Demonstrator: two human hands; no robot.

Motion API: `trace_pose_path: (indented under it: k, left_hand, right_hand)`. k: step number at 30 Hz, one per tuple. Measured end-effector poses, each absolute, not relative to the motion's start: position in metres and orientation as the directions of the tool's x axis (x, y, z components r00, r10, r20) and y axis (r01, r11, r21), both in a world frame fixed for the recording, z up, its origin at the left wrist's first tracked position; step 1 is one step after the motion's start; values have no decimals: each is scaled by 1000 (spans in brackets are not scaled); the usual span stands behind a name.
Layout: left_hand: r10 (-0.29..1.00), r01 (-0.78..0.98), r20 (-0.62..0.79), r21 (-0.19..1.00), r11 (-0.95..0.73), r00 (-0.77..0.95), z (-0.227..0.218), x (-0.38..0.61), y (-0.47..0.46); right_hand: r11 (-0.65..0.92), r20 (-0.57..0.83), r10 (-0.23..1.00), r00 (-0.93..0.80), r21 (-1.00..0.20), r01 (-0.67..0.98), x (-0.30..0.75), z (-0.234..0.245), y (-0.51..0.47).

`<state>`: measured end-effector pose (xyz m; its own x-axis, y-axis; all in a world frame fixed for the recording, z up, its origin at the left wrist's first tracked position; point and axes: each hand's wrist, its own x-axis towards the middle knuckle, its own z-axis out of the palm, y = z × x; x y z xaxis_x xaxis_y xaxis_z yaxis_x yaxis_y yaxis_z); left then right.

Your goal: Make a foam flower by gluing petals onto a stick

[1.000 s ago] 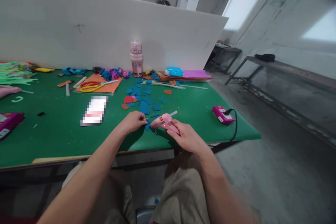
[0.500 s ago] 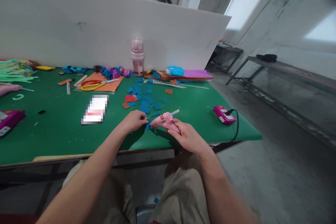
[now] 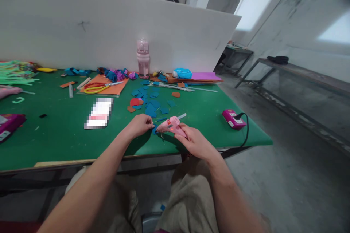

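Note:
My right hand (image 3: pixel 197 143) is wrapped round the handle of a pink glue gun (image 3: pixel 175 126); a small light glows on its side and a clear glue stick (image 3: pixel 182 116) sticks out of its back. The gun's nozzle points left, at a small blue piece (image 3: pixel 155 129) just above the table. My left hand (image 3: pixel 141 125) is closed, its fingertips pinched at the edge of that blue piece. A thin stick with a blue end (image 3: pixel 162 119) reaches out from the same fingers. Whether the nozzle touches the blue piece, I cannot tell.
Loose blue cut pieces (image 3: pixel 151 110) lie beyond my hands on the green table (image 3: pixel 202 116). Orange-handled scissors (image 3: pixel 100 88), a pink bottle (image 3: pixel 143 60) and a blue packet (image 3: pixel 182 73) are farther back. On the right, a purple power socket (image 3: pixel 234 119) carries a black cable (image 3: pixel 247 131).

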<state>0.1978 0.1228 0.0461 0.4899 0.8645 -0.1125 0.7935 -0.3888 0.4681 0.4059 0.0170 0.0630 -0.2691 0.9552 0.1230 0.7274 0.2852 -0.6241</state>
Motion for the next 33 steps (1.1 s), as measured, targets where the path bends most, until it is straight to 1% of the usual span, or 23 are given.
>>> trace_pose_path:
  k: [17, 25, 33]
  left_hand:
    - [866, 789, -106, 476, -388, 489, 46, 197, 122]
    - [870, 785, -104, 491, -377, 483, 43, 197, 123]
    - [866, 774, -94, 504, -384, 491, 40, 195, 125]
  right_hand:
    - [288, 130, 955, -265, -616, 733, 405, 62, 18]
    - [294, 138, 953, -270, -639, 711, 404, 63, 17]
    - [274, 128, 960, -250, -618, 737, 403, 64, 17]
